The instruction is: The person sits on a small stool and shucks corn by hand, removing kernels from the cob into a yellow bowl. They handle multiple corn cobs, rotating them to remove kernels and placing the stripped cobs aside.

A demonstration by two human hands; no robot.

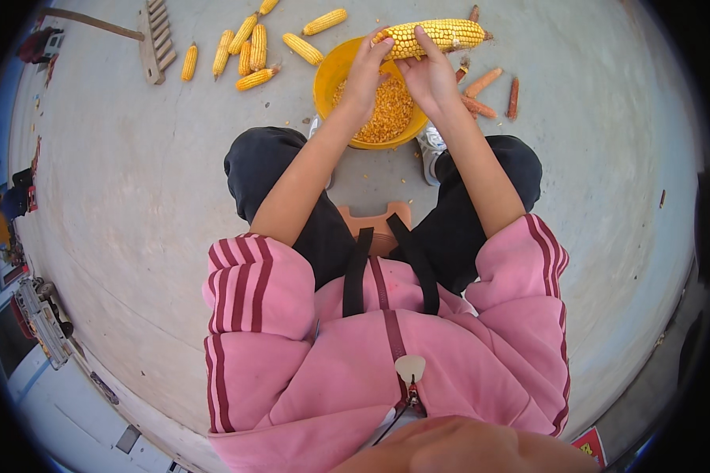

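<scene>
Over the far rim of a yellow bucket [323, 88], I hold a corn cob [442, 36] level in both hands, its yellow kernels still on it. My left hand [364, 77] grips the cob's left end. Beneath its right part, my right hand [431, 79] is closed round it, thumb up on the near side. Loose corn kernels [386, 114] lie in the bucket, which stands on the floor between my feet. Stripped cobs [481, 93], reddish-brown, lie to the right of the bucket.
Several full corn cobs [257, 49] are scattered on the concrete floor [150, 197] left of the bucket. A wooden rake [151, 47] lies at the far left. Between my legs is an orange-brown stool [386, 225]. A toy truck [43, 319] stands along the left edge.
</scene>
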